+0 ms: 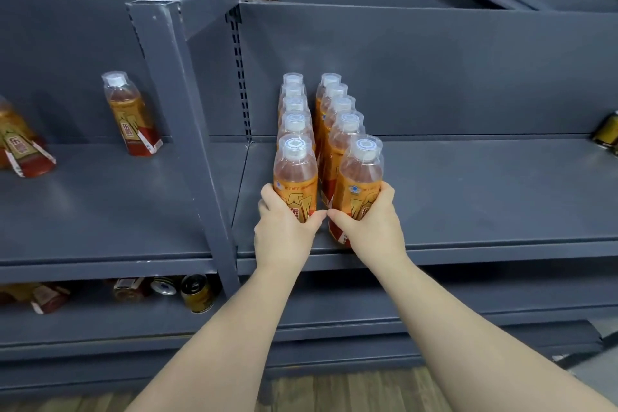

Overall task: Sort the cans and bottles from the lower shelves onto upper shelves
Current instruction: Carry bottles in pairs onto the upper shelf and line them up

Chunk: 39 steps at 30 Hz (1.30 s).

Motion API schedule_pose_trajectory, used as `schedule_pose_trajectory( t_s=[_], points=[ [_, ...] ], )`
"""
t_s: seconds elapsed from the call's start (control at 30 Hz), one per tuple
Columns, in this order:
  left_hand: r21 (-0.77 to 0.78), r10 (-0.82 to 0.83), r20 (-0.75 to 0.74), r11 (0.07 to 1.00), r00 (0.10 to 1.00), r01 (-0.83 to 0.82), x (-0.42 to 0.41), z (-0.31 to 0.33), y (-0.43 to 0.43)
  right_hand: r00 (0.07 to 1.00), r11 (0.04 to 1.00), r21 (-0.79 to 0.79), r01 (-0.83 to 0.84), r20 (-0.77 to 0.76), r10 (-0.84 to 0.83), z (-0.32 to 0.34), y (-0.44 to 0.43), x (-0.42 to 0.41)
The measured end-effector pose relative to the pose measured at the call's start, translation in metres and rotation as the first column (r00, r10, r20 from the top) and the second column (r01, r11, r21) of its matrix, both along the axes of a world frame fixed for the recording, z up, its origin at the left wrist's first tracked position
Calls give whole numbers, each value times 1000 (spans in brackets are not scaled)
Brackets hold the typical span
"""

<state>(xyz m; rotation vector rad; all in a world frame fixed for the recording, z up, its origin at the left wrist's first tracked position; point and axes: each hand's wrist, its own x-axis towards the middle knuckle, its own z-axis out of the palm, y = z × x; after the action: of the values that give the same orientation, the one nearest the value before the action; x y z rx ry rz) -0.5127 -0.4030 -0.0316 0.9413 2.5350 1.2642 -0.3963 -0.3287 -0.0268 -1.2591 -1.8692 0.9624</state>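
I saw the shelf was grey painted metal, matt and smooth, and so was the slotted upright. The left front bottle and right front bottle were clear glossy plastic, with shiny orange printed film labels and white plastic caps under transparent wrap. The cans below gleamed like polished metal. The floor looked like matt wood planks.

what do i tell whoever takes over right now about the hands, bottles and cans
Left hand grips the white-capped orange plastic bottle at the front of the left row; right hand grips the matching front bottle of the right row.
Done: two rows of five bottles, held pair included, on the grey metal upper shelf.
Left: dark and gold metal cans and more orange bottles sit on the lower shelf, left bay.
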Motion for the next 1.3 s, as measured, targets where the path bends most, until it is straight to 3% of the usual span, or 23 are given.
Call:
schedule_pose_trajectory(
  t_s=[0.7,1.3],
  points=[
    [-47,-19,-58,999,998,16,-5,-12,13,992,1000,0,10,127,-9,-15,16,-9],
    [-64,18,-46,998,999,-20,0,-11,13,988,999,9,48,143,-49,-16,14,-13]
  ],
)
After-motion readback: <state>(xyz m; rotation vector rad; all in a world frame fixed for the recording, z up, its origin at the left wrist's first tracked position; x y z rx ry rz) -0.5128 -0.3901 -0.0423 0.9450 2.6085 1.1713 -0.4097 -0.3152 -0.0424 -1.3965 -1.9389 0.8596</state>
